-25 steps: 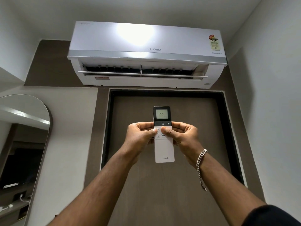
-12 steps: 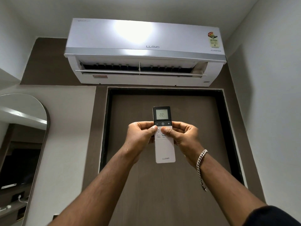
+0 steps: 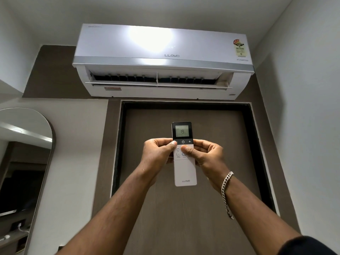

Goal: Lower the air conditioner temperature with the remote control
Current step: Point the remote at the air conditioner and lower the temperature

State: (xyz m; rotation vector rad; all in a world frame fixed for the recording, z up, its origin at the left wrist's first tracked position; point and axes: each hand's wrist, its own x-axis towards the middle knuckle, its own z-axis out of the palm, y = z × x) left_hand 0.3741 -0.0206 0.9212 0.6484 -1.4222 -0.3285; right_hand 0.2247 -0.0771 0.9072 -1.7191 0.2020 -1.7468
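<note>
Both hands are raised and clamped on the remote (image 3: pixel 184 168), which stands upright at the centre of the view, its screen end at 12 o'clock pointing toward the AC (image 3: pixel 161 61) mounted high on the wall. The left hand (image 3: pixel 158 153) grips the remote's left edge, its thumb lying across the dark button strip at the minus end, so that button is covered. The right hand (image 3: pixel 206 155) grips the right edge, its thumb resting on the white upper buttons just below the power symbol; the plus sign at 3 o'clock of that symbol shows clear. The screen (image 3: pixel 182 131) reads 19. The remote's lower half hangs free below the hands, with the brand name near its bottom edge. A chain bracelet (image 3: pixel 226 192) circles the right wrist. The AC's flap is open, dark vanes showing behind it, and a bright glare sits on its front panel. Below the AC, behind the hands, is a brown door (image 3: pixel 184 218) in a black frame. At 9 o'clock an arched mirror (image 3: pixel 24 162) hangs on the pale wall.
</note>
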